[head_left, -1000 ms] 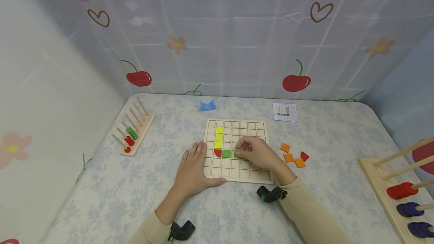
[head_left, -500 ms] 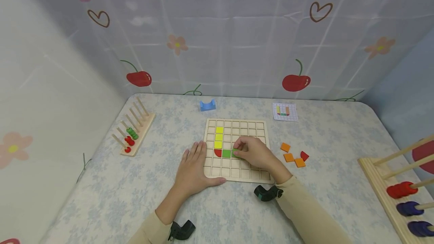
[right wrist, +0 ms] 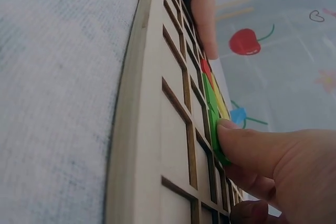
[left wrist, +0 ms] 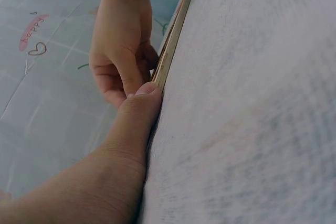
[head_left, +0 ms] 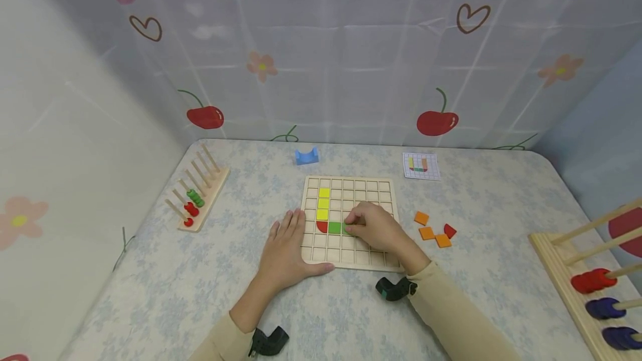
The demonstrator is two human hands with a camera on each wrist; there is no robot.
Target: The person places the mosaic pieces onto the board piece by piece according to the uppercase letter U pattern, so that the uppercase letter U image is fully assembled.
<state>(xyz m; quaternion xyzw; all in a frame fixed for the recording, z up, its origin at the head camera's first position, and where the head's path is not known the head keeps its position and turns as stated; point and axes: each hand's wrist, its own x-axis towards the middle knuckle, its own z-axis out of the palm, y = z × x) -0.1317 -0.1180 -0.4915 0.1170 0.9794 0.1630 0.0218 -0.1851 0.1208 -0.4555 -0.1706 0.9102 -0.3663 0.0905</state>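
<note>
The wooden grid board (head_left: 356,255) lies flat on the table. My left hand (head_left: 287,252) rests along its left edge, fingers straight and thumb spread against the front corner. Over the board's middle, my right hand (head_left: 375,228) pinches a green square tile (right wrist: 216,140) between thumb and fingers, right at a grid cell. Mostly covered by the fingertips in the head view, it sits just right of another green tile (head_left: 334,228). Left of that is a red quarter-round tile (head_left: 322,227), with a column of yellow tiles (head_left: 323,203) above it.
Several orange square tiles (head_left: 427,233) and a red quarter-round piece (head_left: 450,231) lie right of the board. Behind are a pattern card (head_left: 421,166) and a blue arch block (head_left: 306,156). Wooden peg racks with beads stand left (head_left: 204,205) and right (head_left: 557,272).
My right hand has shifted slightly left, bringing the green tile up beside the other green one and lower over the cell. The left hand has stayed in place.
</note>
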